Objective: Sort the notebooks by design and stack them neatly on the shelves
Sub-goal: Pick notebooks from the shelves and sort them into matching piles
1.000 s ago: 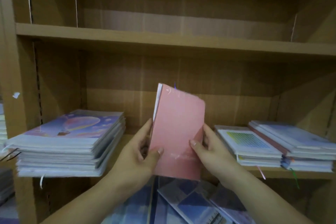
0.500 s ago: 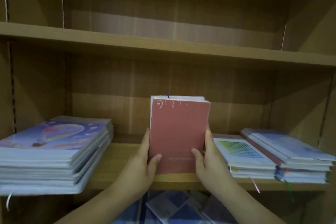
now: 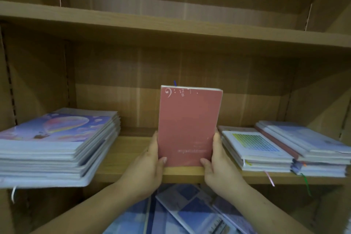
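A: So, from the head camera, is there any writing on the pink notebook (image 3: 190, 125)?
B: A white bass clef and "12 8" at its top left. The small print lower down is too blurred to read.
A: And the hands?
B: It stands upright at the front edge of the shelf board (image 3: 129, 150). The left hand (image 3: 146, 169) grips its left edge and the right hand (image 3: 220, 165) its right, thumbs on the cover. The balloon-cover stack (image 3: 57, 144) lies to its left, the grid-cover stack (image 3: 254, 146) to its right.
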